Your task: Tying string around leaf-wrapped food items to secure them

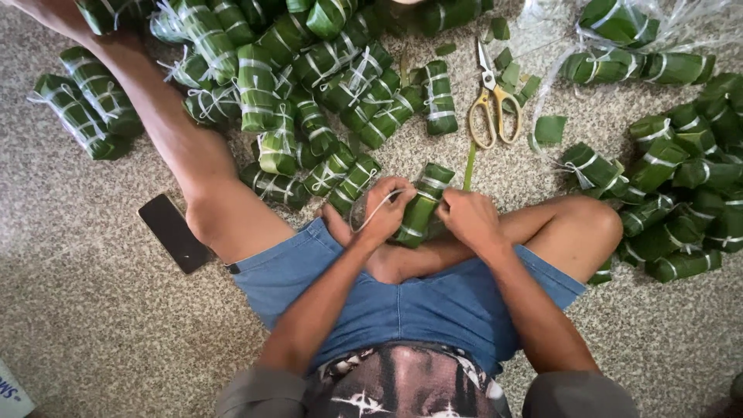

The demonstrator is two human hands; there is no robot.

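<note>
A big heap of string-tied banana-leaf parcels (309,70) is lying beyond the person's knees on the speckled floor (93,310), with a second heap (681,193) sitting to the right of the yellow-handled scissors (493,97) and a dark phone (172,232) resting far to their lower left, so many bundles look finished. Just below the scissors, the left hand (385,209) is pinching a white string (370,215) with fingers closed, while the right hand (468,219) is gripping the half-tied leaf parcel (422,205) on the lap, its binding seemingly still being wound.
</note>
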